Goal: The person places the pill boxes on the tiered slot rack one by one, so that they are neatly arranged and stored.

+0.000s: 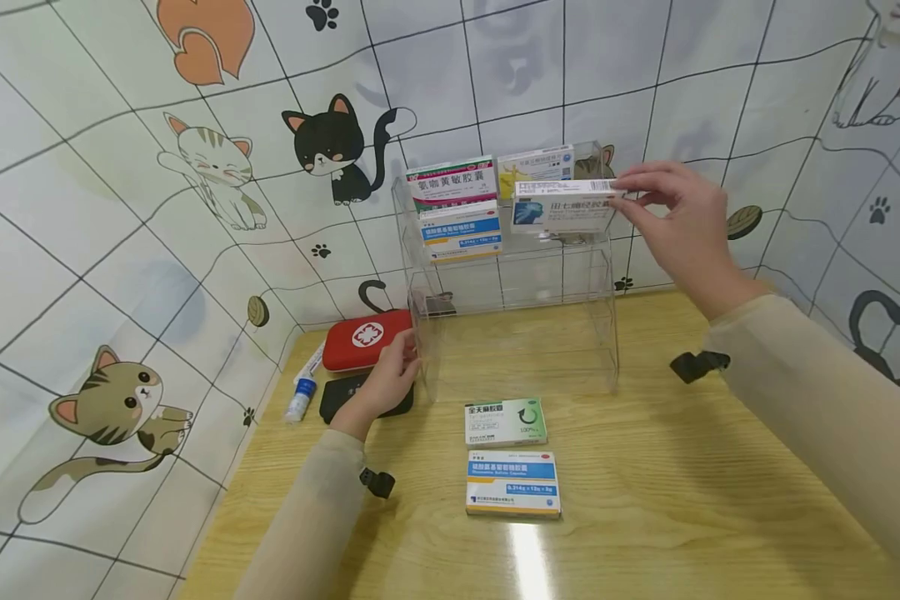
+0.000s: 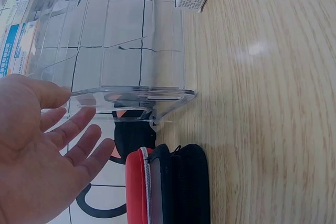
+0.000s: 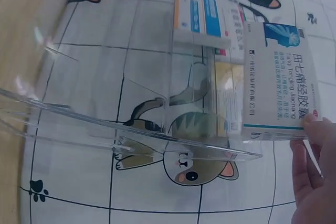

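Right hand [image 1: 678, 212]: white box [image 1: 566, 215] pinched at its right end between thumb and fingers, two o'clock in the head view.
Left hand [image 1: 388, 377]: placed at the side edge of the clear rack [image 1: 543, 292], between seven and eight o'clock; fingers loosely bent, but whether the edge is gripped cannot be told.
Step in hand: judged to be shelving of the white box, before the yellow-and-white box [image 1: 536, 167].
Next move: alignment beside the blue-and-white box [image 1: 461, 236] and a settled base are called for before release.
Rack, eleven to twelve o'clock: pink-and-green box [image 1: 450, 179] stood behind the blue-and-white box.
Table, five o'clock: green-and-white box [image 1: 505, 422] and blue-and-white duplicate [image 1: 513, 487], laid flat.
Eight o'clock: red case [image 1: 367, 340], black case [image 1: 345, 398].
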`<action>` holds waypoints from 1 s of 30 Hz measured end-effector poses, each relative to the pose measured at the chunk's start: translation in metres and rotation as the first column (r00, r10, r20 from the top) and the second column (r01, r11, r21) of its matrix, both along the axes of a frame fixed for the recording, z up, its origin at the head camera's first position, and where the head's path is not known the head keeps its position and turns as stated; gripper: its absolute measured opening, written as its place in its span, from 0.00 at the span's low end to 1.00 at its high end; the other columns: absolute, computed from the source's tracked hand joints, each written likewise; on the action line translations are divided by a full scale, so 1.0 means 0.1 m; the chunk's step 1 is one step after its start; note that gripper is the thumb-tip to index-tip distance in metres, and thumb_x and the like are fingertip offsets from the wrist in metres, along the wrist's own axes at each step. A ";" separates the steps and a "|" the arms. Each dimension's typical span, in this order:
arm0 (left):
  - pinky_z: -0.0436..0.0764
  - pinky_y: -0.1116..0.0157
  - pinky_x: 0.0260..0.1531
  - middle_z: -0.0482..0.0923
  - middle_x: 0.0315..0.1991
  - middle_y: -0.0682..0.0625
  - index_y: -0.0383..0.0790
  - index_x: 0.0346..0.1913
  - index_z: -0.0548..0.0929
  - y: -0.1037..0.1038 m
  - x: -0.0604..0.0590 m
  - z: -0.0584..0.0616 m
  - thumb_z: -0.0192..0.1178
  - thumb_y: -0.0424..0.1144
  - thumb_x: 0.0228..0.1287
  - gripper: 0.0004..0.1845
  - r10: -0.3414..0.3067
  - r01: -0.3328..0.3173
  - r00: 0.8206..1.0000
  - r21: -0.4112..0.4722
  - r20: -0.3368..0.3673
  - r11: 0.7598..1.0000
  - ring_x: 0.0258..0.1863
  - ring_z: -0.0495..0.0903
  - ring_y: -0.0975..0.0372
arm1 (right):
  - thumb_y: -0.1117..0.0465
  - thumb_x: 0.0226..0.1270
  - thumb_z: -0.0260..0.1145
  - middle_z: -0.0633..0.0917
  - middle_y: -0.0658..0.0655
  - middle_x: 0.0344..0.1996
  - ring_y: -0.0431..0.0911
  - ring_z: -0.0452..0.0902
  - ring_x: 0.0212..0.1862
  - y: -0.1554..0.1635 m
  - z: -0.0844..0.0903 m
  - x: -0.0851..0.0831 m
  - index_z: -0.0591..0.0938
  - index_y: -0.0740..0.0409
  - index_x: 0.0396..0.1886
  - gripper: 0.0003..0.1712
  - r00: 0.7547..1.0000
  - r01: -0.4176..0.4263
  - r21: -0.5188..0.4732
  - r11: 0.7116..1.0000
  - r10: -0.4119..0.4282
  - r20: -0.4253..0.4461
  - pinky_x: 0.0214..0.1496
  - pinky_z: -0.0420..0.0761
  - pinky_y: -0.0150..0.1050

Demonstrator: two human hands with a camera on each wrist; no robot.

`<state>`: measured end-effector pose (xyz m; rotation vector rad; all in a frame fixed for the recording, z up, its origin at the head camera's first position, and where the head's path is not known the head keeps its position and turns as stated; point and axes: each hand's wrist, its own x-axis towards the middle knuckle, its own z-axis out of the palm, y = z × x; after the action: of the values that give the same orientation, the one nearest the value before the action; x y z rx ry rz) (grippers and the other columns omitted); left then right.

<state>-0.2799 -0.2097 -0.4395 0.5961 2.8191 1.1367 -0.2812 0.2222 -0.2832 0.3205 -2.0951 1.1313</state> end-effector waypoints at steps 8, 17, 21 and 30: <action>0.77 0.46 0.67 0.66 0.69 0.35 0.33 0.77 0.55 0.00 -0.01 -0.01 0.54 0.31 0.78 0.31 -0.018 0.018 1.000 0.008 -0.019 1.000 0.65 0.72 0.45 | 0.54 0.71 0.71 0.84 0.47 0.59 0.42 0.81 0.51 -0.09 0.15 -0.36 0.89 0.53 0.54 0.16 0.996 0.082 0.030 0.996 -0.083 0.033 0.51 0.77 0.21; 0.77 0.47 0.67 0.66 0.70 0.34 0.32 0.77 0.55 0.00 -0.04 -0.02 0.54 0.31 0.78 0.31 -0.019 0.019 1.000 0.023 -0.017 1.000 0.65 0.71 0.46 | 0.57 0.71 0.70 0.84 0.53 0.59 0.48 0.82 0.54 -0.12 0.05 -0.46 0.89 0.57 0.54 0.15 0.995 0.045 0.143 0.989 -0.056 0.079 0.55 0.82 0.29; 0.76 0.46 0.68 0.65 0.70 0.35 0.34 0.78 0.54 0.01 -0.03 -0.04 0.53 0.32 0.79 0.32 -0.017 0.016 1.000 0.023 0.013 1.000 0.67 0.70 0.45 | 0.61 0.72 0.70 0.84 0.55 0.59 0.52 0.85 0.50 -0.11 0.00 -0.45 0.89 0.58 0.53 0.13 0.995 0.052 0.227 0.972 -0.069 0.066 0.52 0.83 0.34; 0.77 0.48 0.67 0.67 0.69 0.37 0.32 0.78 0.54 -0.03 -0.04 -0.05 0.54 0.33 0.79 0.33 -0.015 0.015 1.000 0.014 -0.001 1.000 0.65 0.70 0.47 | 0.65 0.74 0.67 0.82 0.62 0.59 0.58 0.81 0.52 -0.17 0.01 -0.50 0.86 0.62 0.56 0.14 0.989 0.005 0.381 0.925 -0.062 0.136 0.57 0.82 0.55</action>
<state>-0.2837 -0.2130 -0.4447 0.6171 2.8052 1.1545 -0.3309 0.2055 -0.2822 0.3912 -2.4400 0.7386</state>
